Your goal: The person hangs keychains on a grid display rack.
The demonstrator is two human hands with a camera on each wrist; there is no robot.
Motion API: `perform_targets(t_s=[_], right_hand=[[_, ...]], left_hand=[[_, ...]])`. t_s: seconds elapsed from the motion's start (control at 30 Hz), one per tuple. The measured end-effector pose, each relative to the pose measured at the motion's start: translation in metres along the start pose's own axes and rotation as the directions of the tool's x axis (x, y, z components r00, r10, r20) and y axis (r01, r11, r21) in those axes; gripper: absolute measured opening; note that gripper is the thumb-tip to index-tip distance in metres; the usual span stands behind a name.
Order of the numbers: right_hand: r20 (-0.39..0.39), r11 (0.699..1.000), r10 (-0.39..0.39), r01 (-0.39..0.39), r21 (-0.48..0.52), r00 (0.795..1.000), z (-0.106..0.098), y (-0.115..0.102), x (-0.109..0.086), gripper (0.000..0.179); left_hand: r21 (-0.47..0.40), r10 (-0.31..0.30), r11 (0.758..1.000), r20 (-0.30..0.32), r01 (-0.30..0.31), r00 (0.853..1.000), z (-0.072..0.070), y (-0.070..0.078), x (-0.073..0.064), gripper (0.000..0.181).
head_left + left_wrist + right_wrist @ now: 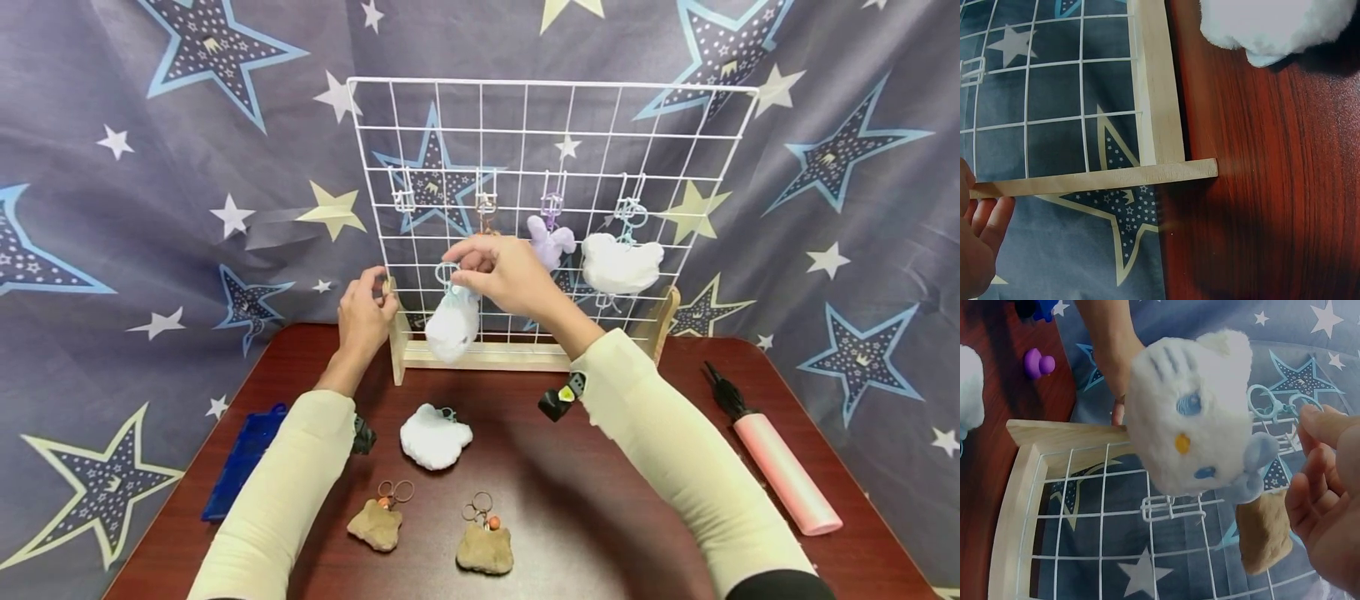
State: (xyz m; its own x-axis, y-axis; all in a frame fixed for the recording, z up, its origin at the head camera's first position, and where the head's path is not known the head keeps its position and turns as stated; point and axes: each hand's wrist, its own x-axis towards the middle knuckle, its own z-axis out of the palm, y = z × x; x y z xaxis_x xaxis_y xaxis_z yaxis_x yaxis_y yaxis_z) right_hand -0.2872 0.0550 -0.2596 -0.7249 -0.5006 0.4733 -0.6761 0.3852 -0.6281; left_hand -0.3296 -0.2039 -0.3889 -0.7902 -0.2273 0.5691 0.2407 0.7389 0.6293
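My right hand [513, 271] pinches the light blue key ring [1297, 403] of a white plush cat-head keychain [452, 327]. The plush dangles in front of the left part of a white wire grid rack [525, 131]. In the right wrist view its face shows blue eyes, a yellow nose and a light blue bow. My left hand [365, 312] grips the upper end of the rack's left wooden side leg [1097, 177], fingers curled under it in the left wrist view. Behind my right hand hangs a brown plush keychain [1263, 532], mostly hidden in the head view.
A purple plush [550, 240] and another white plush [622, 265] hang from hooks further right. On the table lie a white plush [435, 437] and two brown plush keychains [375, 525]. A blue plastic tray [243, 467] sits left, a pink-sleeved umbrella [787, 475] right.
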Motion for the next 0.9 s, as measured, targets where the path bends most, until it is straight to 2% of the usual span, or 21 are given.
perform_targets(t_s=[0.27, 0.5, 0.67, 0.77, 0.9], right_hand=[[-0.101, 1.000, 0.027, -0.026, 0.009, 0.995, 0.008, -0.013, 0.018, 0.024], [-0.144, 0.999, 0.042, -0.041, 0.012, 0.989, 0.019, -0.027, 0.036, 0.024], [-0.174, 0.997, 0.077, -0.076, 0.016, 0.982, 0.023, -0.037, 0.047, 0.025], [-0.173, 0.993, 0.117, -0.119, 0.002, 0.978, 0.023, -0.041, 0.054, 0.026], [-0.178, 0.983, 0.186, -0.185, 0.022, 0.966, 0.023, -0.043, 0.061, 0.028]], left_hand=[[0.020, -0.006, 1.000, -0.001, 0.006, 1.000, 0.001, -0.002, 0.001, 0.045], [0.048, -0.016, 0.999, 0.024, 0.015, 1.000, -0.002, -0.002, 0.000, 0.053], [0.104, 0.025, 0.994, 0.046, -0.029, 0.999, -0.005, -0.002, -0.002, 0.047], [0.118, 0.067, 0.991, 0.023, -0.069, 0.997, -0.005, -0.003, -0.004, 0.047], [0.102, 0.075, 0.992, -0.010, -0.074, 0.997, -0.002, -0.001, -0.003, 0.043]])
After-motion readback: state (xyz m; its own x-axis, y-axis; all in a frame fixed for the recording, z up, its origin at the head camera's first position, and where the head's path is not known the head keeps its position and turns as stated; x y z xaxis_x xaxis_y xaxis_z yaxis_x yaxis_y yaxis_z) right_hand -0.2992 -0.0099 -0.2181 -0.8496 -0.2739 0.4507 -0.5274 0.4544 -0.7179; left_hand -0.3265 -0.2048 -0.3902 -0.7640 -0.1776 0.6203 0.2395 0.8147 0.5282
